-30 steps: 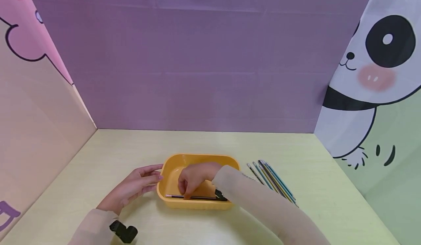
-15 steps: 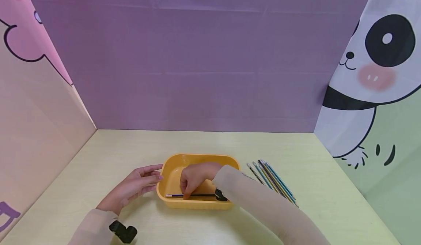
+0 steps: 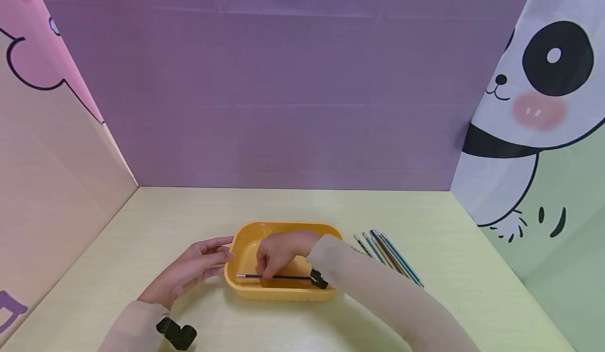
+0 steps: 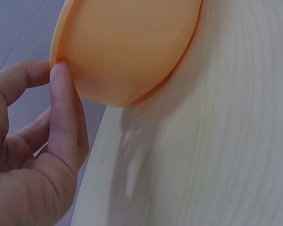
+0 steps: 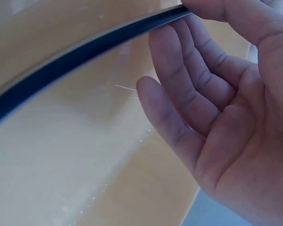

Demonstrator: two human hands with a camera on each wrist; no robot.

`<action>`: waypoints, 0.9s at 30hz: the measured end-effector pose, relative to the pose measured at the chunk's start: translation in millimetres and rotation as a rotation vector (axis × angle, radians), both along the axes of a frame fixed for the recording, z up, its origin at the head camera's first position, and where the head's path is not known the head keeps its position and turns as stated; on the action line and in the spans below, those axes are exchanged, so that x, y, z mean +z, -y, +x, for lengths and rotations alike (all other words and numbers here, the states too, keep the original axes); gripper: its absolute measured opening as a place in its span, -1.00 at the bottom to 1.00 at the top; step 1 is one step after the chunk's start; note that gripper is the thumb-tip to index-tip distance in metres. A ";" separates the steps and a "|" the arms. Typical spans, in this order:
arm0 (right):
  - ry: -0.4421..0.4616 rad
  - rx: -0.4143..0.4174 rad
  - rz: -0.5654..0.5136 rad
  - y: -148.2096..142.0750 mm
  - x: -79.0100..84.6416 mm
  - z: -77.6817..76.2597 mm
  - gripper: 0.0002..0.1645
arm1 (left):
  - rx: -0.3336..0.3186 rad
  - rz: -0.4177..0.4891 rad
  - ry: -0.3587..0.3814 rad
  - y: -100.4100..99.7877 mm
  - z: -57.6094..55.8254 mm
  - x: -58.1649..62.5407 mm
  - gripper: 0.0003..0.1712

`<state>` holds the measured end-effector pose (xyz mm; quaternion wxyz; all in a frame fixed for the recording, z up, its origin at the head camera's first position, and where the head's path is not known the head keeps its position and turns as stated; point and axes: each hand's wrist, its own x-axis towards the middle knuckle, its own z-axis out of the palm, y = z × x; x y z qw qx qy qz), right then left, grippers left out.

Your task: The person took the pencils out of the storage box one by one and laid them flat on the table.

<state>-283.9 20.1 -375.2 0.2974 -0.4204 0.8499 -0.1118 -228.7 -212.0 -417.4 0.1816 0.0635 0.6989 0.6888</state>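
Note:
In the head view a yellow plastic basin (image 3: 250,291) stands on the table. My right hand (image 3: 282,252) reaches inside it and pinches a dark pencil (image 3: 293,277) between thumb and fingertips. The pencil's light eraser end points left, and its other end runs behind the wrist camera. In the right wrist view the dark pencil (image 5: 85,54) leads from the fingertips, with the other fingers loosely bent below. At the basin's left end my left hand (image 3: 198,262) touches the rim with extended fingers; its thumb and fingertips (image 4: 61,70) meet the rim in the left wrist view.
Several pencils (image 3: 385,249) lie side by side on the pale table (image 3: 189,210), right of the basin and partly behind my right sleeve (image 3: 378,283). A purple backdrop (image 3: 293,94) closes off the far side, with printed panels at left and right.
My right hand lifts the pencil slightly from the basin's near side. The left hand stays at the rim, and the basin keeps its place.

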 end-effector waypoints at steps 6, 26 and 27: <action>0.022 -0.013 -0.015 -2.5 8.9 2.5 -0.93 | -0.003 0.000 0.001 0.0 0.0 0.4 -0.23; -0.002 -0.038 -0.076 -25.0 42.6 -3.8 -0.94 | 0.023 -0.020 0.011 -0.6 -1.7 -0.4 -0.22; -0.005 -0.038 -0.081 -27.1 44.6 -4.5 -0.94 | 0.019 -0.021 0.009 -0.5 -1.6 -0.3 -0.22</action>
